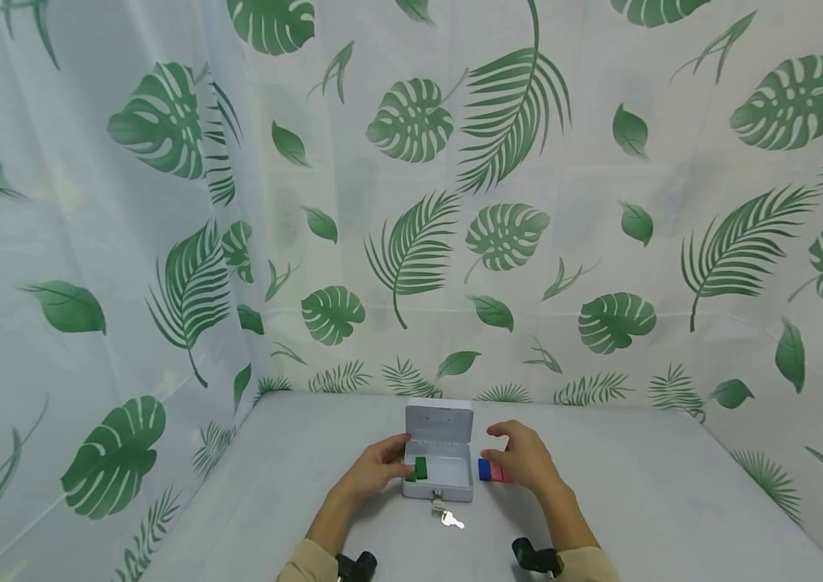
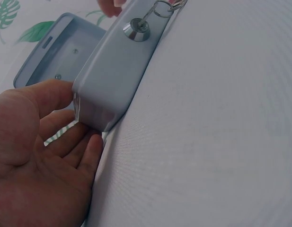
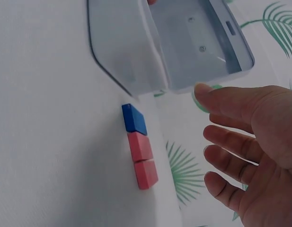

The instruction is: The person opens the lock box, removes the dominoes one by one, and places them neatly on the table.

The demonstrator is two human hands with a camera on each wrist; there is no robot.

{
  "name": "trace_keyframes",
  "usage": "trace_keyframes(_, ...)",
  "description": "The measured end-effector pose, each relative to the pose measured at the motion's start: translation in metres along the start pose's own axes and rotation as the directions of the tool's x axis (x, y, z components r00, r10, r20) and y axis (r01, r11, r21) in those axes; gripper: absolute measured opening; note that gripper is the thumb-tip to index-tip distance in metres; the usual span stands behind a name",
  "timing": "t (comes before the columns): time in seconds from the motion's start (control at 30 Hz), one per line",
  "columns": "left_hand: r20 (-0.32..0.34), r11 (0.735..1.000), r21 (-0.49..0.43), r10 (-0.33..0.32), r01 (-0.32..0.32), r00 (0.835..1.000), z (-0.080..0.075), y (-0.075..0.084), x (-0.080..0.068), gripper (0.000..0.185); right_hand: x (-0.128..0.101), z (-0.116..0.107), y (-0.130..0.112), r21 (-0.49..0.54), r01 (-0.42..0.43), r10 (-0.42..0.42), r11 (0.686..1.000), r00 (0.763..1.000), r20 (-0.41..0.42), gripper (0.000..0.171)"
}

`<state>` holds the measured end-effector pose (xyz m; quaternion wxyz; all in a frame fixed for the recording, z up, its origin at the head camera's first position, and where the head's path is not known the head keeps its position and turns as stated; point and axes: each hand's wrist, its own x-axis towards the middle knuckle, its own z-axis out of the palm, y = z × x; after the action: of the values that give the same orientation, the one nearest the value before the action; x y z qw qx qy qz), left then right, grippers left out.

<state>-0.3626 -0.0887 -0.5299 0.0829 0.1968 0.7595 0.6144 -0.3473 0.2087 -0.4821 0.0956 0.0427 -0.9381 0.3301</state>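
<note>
The left hand (image 1: 377, 465) grips the grey box (image 1: 458, 491); the right hand (image 1: 525, 458), spread, hangs near red blocks (image 3: 140, 147).

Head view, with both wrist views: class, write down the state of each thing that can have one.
Box: upright
Lid: swung open
Keys: one in the lock, another hanging
Green blocks: inside the box, left side
Blue block: outside, right of the box
Pink blocks: lined up with the blue one
Left hand: grips the box's left side
Right hand: fingers apart, holding nothing
</note>
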Motion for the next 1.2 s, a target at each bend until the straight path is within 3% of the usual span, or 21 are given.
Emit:
trace_keyframes(0.77,0.010,1.000,0.007,0.018,-0.018,1.000,0.000,-0.002,0.002,0.063,-0.005,0.010,-0.022,-0.016,0.098,-0.099,0.995,0.995,-0.023,0.040)
trace_keyframes(1.2,0.010,1.000,-0.016,0.011,-0.011,1.000,0.000,-0.004,0.003,0.065,-0.005,0.015,-0.027,-0.021,0.105,-0.105,0.994,0.994,-0.007,0.038)
